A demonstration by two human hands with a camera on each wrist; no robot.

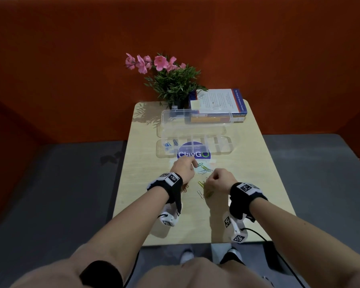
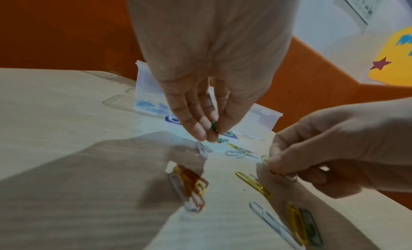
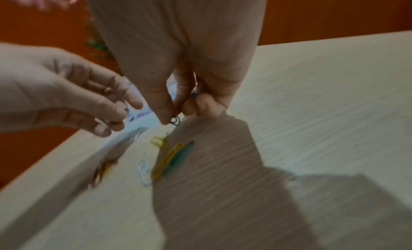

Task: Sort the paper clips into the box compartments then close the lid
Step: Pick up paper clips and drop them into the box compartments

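The sorting looks barely started: the clear plastic compartment box [image 1: 195, 145] lies on the pale wood-grain table [image 1: 247, 173] just beyond the fingertips of both hands, its transparent hinged lid [image 1: 195, 118] standing open behind it, and only the compartment furthest to the left of the left hand holds anything, a few blue paper clips [image 1: 170, 144]. The other compartments appear empty, as far as the head view shows. Most of the work remains, since loose coloured wire paper clips [image 1: 204, 170] still lie scattered on the table between and beneath the two hands: a red, yellow and white cluster [image 2: 189, 185] under the left wrist, a long yellow clip [image 2: 254, 184] just left of the right fingers, and a white, yellow and dark green group [image 3: 165, 161] below the right palm. The left hand [image 1: 183, 168] has its fingers [image 2: 196, 128] drawn together with the thumb, pinching a small green paper clip [image 2: 213, 126] just above the table. The right hand [image 1: 218, 180] has its fingers [image 3: 162, 111] curled in, pinching a dark wire clip [image 3: 175, 120] at the tips; the left wrist view suggests a further pale clip held there too. Closing the lid is not yet done. Beneath the box a round purple sticker [image 1: 193, 152] reads "ClayGO" in white with a green final letter. The stacked books [image 1: 218, 107] beyond the lid carry print too small to read.
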